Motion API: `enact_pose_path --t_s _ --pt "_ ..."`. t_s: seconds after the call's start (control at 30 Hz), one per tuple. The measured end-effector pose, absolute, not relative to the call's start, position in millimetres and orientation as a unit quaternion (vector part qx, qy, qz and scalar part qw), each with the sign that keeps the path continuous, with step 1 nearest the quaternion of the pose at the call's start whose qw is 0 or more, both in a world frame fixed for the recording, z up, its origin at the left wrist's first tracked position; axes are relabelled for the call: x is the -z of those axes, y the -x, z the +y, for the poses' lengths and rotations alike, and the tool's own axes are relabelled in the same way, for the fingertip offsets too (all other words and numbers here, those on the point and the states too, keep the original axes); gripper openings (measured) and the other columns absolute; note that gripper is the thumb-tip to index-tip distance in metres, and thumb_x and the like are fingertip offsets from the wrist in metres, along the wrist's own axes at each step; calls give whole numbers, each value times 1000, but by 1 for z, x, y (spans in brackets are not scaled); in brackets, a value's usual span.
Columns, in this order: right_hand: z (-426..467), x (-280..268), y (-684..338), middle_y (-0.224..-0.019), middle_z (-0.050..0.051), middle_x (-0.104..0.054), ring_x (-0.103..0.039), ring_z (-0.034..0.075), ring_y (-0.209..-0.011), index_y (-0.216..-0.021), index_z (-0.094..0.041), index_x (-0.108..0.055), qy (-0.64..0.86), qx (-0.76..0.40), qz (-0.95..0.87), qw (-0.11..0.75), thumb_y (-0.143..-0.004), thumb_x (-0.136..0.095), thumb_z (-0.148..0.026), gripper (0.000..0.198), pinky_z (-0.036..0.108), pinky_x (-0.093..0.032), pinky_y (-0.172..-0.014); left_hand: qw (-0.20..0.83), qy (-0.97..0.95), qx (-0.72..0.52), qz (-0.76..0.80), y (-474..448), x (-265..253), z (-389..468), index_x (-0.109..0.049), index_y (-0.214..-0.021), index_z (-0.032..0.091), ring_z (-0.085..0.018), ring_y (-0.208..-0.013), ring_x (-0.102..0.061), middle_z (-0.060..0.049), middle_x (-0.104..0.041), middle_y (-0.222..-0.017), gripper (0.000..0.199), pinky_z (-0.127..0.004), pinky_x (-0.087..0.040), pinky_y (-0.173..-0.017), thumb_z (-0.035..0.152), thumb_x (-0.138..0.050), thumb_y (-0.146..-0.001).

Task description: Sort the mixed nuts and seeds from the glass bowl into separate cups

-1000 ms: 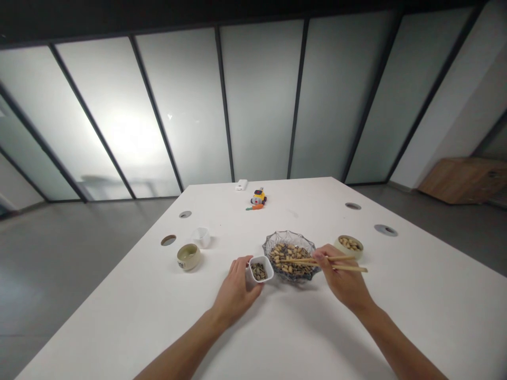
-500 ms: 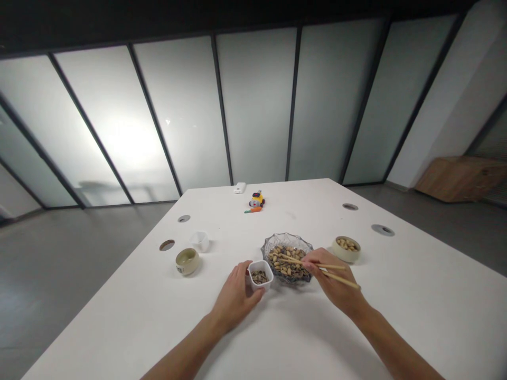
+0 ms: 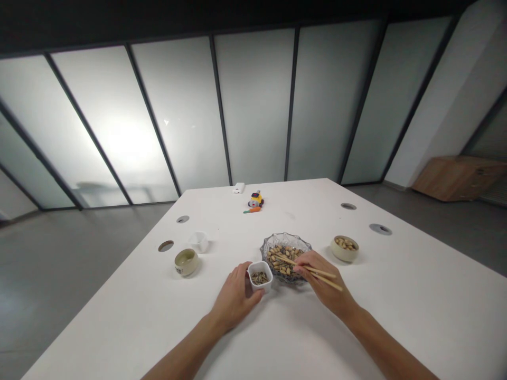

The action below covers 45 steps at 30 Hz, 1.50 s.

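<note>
My left hand is wrapped round a small white square cup on the table. Dark striped seeds lie in the bottom of that cup. My right hand grips a pair of wooden chopsticks, whose tips reach into a clear scalloped glass bowl. Pale nuts in shells and dark seeds fill the bowl; whether the tips pinch anything is too small to tell. The glass bowl stands just right of the white cup, partly covered by my right hand.
To the right stands a cream bowl with nuts. At left are a beige ceramic bowl and a white cup. Farther back lie a toy carrot, a yellow toy vehicle and a white device. Round holes pierce the white table.
My right hand and the chopsticks have moved a little left and nearer to me, over the glass bowl. My left hand keeps its hold on the white cup.
</note>
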State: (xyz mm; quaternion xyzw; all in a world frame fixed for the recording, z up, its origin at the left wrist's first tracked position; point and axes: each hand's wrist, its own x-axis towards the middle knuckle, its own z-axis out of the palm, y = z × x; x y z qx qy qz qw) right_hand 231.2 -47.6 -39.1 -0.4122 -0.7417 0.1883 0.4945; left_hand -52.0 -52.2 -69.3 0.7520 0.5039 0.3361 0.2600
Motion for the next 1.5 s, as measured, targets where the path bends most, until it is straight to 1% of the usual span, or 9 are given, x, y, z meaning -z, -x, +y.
enact_pose_path --t_s 0.4,0.6,0.67,0.8,0.93,1.0,1.2,1.33,1.5 --pt "-47 38 -227 -92 5 -75 -72 23 -89 -88 -27 -75 405 -181 -745 499 -106 -61 -47 30 35 -59 -80 253 -755 -332 505 51 68 -53 -58 -139 22 -32 -123 -65 -14 -70 -134 59 -48 -50 -110 26 -78 -84" --pt "-45 30 -236 -89 6 -75 -71 24 -84 -88 -27 -76 450 -132 -694 546 -103 -63 -55 34 39 -60 -79 259 -753 -332 506 51 66 -53 -58 -136 24 -33 -123 -64 -12 -70 -133 56 -48 -50 -109 26 -78 -84" --pt "-43 27 -240 -88 6 -75 -72 25 -84 -89 -27 -76 460 -160 -655 578 -101 -66 -59 35 40 -62 -79 261 -754 -328 507 51 65 -54 -58 -136 23 -33 -122 -64 -12 -70 -132 55 -48 -50 -109 26 -77 -84" --pt "-40 23 -243 -87 5 -75 -75 25 -78 -88 -27 -71 419 -306 -580 628 -95 -69 -67 40 44 -67 -75 258 -760 -325 500 50 62 -55 -59 -135 23 -32 -120 -65 -12 -70 -131 53 -46 -50 -107 25 -77 -85" --pt "-42 20 -240 -87 6 -75 -75 27 -80 -84 -27 -67 405 -364 -586 600 -94 -66 -72 46 45 -67 -71 257 -765 -327 491 50 61 -55 -61 -133 24 -31 -119 -65 -10 -70 -131 50 -45 -50 -106 23 -76 -86" --pt "-45 19 -239 -85 5 -75 -74 26 -78 -84 -27 -67 422 -346 -598 587 -95 -65 -73 48 43 -65 -69 257 -764 -331 490 50 61 -56 -61 -134 24 -31 -121 -65 -10 -70 -132 52 -45 -49 -107 23 -77 -85" --pt "-48 17 -240 -83 6 -72 -68 22 -75 -84 -26 -74 473 -138 -669 556 -100 -61 -67 47 35 -57 -68 258 -766 -324 492 51 62 -55 -60 -136 23 -32 -122 -64 -12 -69 -134 53 -46 -48 -109 23 -76 -86" --pt "-47 25 -231 -81 4 -72 -68 21 -74 -82 -25 -74 445 -150 -699 539 -104 -59 -62 45 32 -56 -68 263 -762 -325 495 51 63 -53 -58 -138 21 -32 -125 -62 -13 -69 -135 56 -46 -47 -111 24 -77 -85" --pt "-47 35 -227 -88 5 -75 -70 22 -84 -86 -26 -77 417 -185 -723 519 -105 -63 -50 34 33 -57 -77 262 -762 -320 498 51 63 -53 -58 -137 22 -33 -125 -62 -14 -69 -135 55 -46 -47 -111 26 -76 -85"
